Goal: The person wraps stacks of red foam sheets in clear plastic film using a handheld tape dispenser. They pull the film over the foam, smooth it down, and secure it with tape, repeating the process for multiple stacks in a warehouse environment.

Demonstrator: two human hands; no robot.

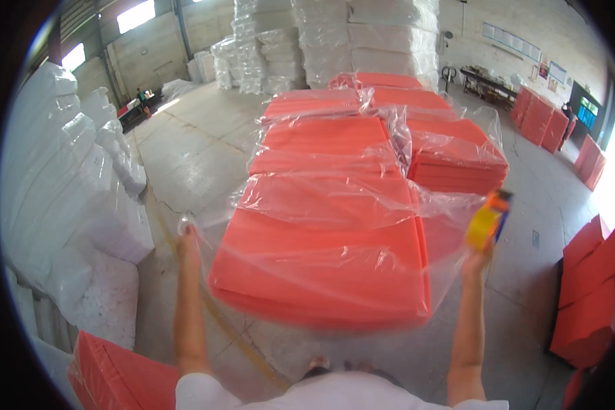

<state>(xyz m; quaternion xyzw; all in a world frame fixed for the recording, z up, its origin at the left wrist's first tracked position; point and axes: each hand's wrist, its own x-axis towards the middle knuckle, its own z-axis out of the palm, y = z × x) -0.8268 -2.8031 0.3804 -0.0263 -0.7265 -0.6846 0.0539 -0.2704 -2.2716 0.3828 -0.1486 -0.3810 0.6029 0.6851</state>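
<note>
- Film [446, 254]: clear, thin, wrinkled; lies over the near stack [321, 273] and spreads past it on both sides, toward my two hands.
- Near stack: flat red slabs, in front of me and between my forearms, its lower front edge blurred. I cannot tell what it rests on.
- Left grip [186, 229]: closed to a pinch on the film, out beyond the stack's left side and apart from it. Finger detail is too small to read.
- Right grip [477, 260]: closed around the tape [483, 227], beyond the stack's right side. The film runs up close to it; I cannot tell whether these fingers also pinch film.
- Tape: yellow roll with orange and blue parts, upright above my right hand, somewhat blurred.
- Side stack [458, 174]: red, film-covered, just beside and behind the near stack, to its right.
- Further red slabs [396, 80] lie behind both, in line away from me.
- Floor [188, 160]: grey, with a yellow line [242, 347] passing to my left.
- White bundles [106, 184]: wrapped, piled along the left; more stand tall at the back.
- Red blocks [590, 304]: at far right, well apart from the tape.
</note>
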